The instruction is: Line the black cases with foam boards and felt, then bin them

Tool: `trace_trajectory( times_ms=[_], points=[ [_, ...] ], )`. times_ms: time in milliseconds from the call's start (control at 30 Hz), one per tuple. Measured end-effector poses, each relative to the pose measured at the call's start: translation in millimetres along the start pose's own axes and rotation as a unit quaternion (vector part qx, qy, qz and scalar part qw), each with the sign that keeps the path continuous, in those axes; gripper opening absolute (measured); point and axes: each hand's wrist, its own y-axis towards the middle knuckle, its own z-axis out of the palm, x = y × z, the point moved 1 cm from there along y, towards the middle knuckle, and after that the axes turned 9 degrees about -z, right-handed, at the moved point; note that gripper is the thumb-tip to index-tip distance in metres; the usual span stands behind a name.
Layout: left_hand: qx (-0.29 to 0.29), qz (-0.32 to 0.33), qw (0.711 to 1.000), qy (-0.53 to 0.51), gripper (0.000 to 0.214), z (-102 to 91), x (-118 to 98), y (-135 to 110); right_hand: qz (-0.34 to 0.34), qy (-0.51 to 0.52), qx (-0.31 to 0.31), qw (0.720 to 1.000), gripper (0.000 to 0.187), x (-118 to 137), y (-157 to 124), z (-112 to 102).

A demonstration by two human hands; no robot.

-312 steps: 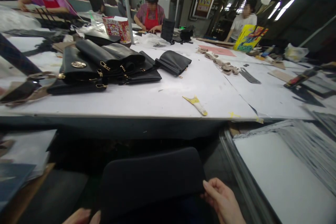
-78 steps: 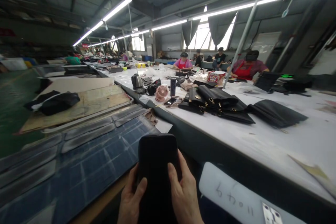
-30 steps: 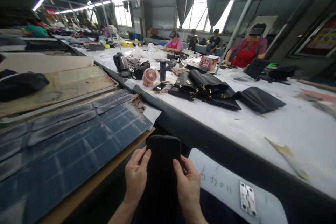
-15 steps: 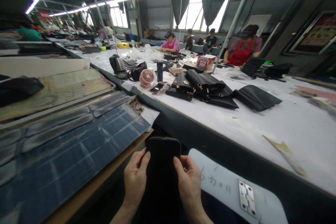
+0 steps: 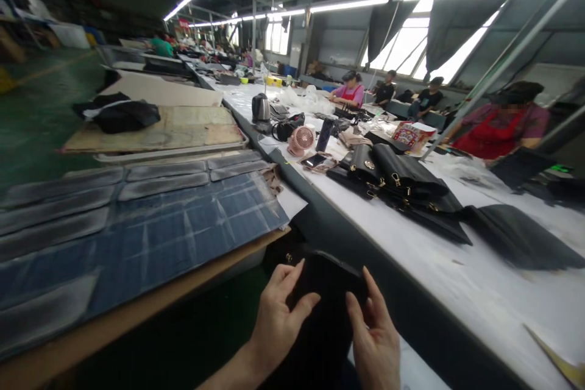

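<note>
A black, round-cornered piece point(image 5: 329, 292), probably leather or fabric, is held low in front of me; against the dark surroundings its lower outline is lost. My left hand point(image 5: 280, 314) is closed on its left edge, thumb lying over the near face. At the opposite edge, my right hand point(image 5: 377, 335) pinches it between thumb and fingers. Beyond the piece, a small gold-coloured metal fitting point(image 5: 289, 258) shows on something dark. To the left of my hands lies a blue board point(image 5: 192, 225) with long dark grey strips point(image 5: 159, 187) laid along it.
Black bags with gold hardware point(image 5: 402, 186) are piled on the long white table point(image 5: 411, 268) at right. Behind them are a pink fan point(image 5: 301, 141), a phone point(image 5: 314, 161) and a kettle point(image 5: 261, 109). A person in a red apron point(image 5: 487, 134) is across the table.
The view has swung left, so the table and board sit further right in it. Both hands still hold the black piece, which is now tilted, and my left thumb has moved further over it.
</note>
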Motion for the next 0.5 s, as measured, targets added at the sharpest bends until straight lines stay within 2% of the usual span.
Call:
trace_trajectory(
  times_ms=[67,233,400,500],
  points=[
    [0.016,-0.002,1.000,0.007,0.047,4.2,-0.2,0.9,-0.041,-0.006,0.006,0.999,0.065,-2.9,7.0,-6.1],
    [0.050,0.000,0.999,0.020,0.050,15.5,-2.9,3.4,-0.176,-0.035,-0.040,0.983,0.035,-4.4,22.4,-13.1],
    [0.068,-0.006,0.997,0.021,0.048,21.1,-2.6,5.2,-0.222,-0.005,-0.040,0.974,0.013,1.2,24.4,-8.3],
    [0.077,-0.011,0.997,0.008,0.047,21.3,0.1,6.1,-0.251,0.015,-0.012,0.968,0.003,5.9,17.6,-9.8]
  ],
)
